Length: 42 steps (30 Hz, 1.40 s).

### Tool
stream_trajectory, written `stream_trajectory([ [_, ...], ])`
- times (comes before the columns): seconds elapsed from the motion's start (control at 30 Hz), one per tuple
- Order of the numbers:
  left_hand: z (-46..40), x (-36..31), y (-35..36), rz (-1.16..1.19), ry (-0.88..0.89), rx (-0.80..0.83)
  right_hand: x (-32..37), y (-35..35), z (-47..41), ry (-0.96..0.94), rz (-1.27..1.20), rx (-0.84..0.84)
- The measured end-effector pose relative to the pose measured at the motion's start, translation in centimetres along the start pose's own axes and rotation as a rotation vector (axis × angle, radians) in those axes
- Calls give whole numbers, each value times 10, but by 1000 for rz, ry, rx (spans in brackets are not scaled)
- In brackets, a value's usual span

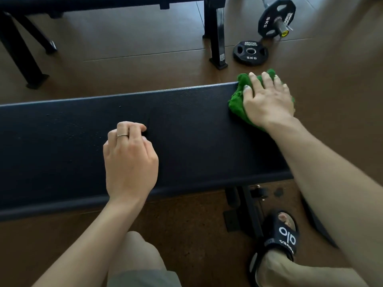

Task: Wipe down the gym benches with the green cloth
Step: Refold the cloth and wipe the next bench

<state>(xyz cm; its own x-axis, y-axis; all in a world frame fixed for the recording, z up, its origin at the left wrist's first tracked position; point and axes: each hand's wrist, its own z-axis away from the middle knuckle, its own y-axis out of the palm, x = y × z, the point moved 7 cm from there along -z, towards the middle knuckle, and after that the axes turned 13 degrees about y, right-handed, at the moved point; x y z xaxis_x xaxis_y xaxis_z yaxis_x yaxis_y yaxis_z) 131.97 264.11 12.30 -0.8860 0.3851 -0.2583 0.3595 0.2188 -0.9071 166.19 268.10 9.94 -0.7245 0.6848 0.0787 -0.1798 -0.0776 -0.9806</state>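
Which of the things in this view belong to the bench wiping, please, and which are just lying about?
In the job: green cloth under the right hand; near bench; left hand resting on it; far bench.
Lying about: flat weight plate; barbell with plate.

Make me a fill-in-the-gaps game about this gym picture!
1. The right hand presses a cloth whose colour is ____.
2. The cloth lies at the ____ end of the near bench, as the camera sees it.
3. The left hand wears a ____ on one finger.
4. The weight plate lying flat on the floor is marked ____.

Missing words: green; right; ring; 5KG
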Motion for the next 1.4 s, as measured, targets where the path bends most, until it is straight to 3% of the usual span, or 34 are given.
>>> stream_trajectory([
  [0.1,0,0,0,-1,-9,-10,54,6,30,-58,1,-13],
  [0.23,0,0,0,1,-23,-6,168,27,117,-501,-15,9],
  [0.33,1,5,-3,27,-53,-20,184,32,142,-675,-33,52],
  [0.4,1,4,-3,40,-43,-24,157,24,114,-637,-11,-8],
  [0.53,1,1,-5,49,-34,-36,62,1,14,-267,36,-62],
  [0.63,0,0,-4,36,-23,-16,52,3,18,-120,-16,-30],
  [0.83,2,2,-3,29,-14,6,64,25,149,-427,-30,12],
  [0.97,3,1,-4,29,-9,6,72,13,89,-432,-11,-8],
  [1.1,1,-1,-4,19,-12,20,102,11,45,-185,-22,-58],
  [1.3,3,0,-5,21,-20,20,174,23,115,-552,-29,14],
  [1.4,3,4,-4,45,-31,1,140,14,75,-518,9,-53],
])
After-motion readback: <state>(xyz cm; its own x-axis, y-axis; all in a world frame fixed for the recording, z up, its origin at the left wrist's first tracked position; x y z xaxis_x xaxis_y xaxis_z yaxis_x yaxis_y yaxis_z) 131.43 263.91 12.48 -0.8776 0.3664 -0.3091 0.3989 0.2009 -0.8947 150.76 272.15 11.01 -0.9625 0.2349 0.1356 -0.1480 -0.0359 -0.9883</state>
